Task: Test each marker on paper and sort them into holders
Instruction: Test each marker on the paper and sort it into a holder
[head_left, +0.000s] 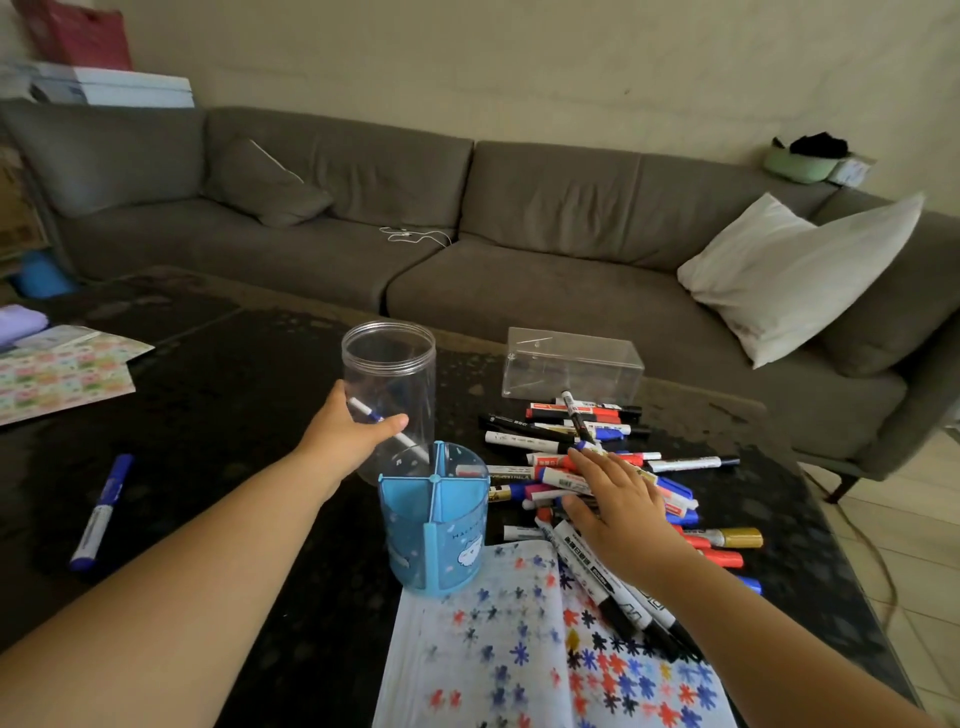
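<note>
A clear round jar (388, 364) stands on the dark table, and my left hand (349, 435) grips its lower part with the thumb across the front. Inside the jar leans a white marker with a blue band (367, 410). Just in front of it stands a blue holder (435, 525) split into compartments, with a red-tipped marker in the back right one. My right hand (618, 499) lies with straight fingers on a pile of markers (587, 441) in red, blue, black and gold. White paper (498, 654) covered in coloured star marks lies at the near edge.
A clear rectangular box (571, 366) sits behind the pile. One blue marker (101, 514) lies alone at the left of the table. Patterned paper sheets (57, 369) lie at the far left. A grey sofa (467, 218) with a white pillow runs behind the table.
</note>
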